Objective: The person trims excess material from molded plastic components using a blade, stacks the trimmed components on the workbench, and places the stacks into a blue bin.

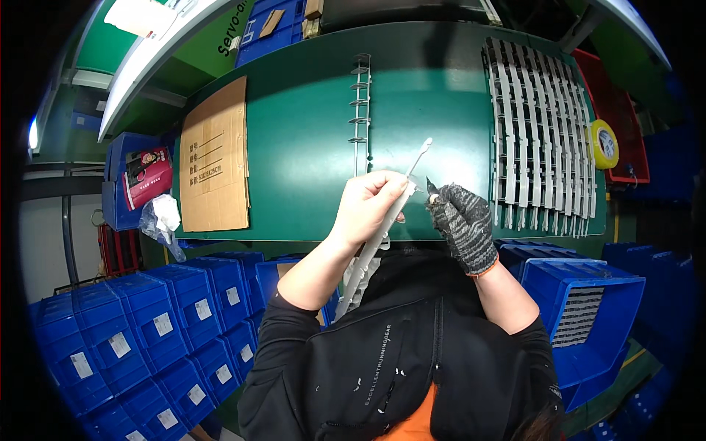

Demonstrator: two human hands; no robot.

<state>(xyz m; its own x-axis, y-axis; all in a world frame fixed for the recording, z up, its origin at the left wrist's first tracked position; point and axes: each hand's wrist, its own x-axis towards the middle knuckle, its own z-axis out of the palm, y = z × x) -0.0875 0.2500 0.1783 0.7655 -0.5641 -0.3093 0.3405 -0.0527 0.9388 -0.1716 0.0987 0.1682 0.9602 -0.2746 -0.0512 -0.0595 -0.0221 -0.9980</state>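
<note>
A dark green bench (309, 147) fills the middle — a flat cardboard sheet (215, 158) lies at its left, blue storage bins (147, 331) crowd below, and a red crate (621, 125) stands right.

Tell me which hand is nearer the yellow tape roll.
Right. The gloved right hand is mid-table, left of the tape roll; the bare left hand, holding a white plastic strip, is farther left.

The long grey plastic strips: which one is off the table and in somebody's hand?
The grey strip gripped in the bare left hand, slanting up beside the gloved right hand. The row of strips and the single strip lie flat on the green table.
</note>
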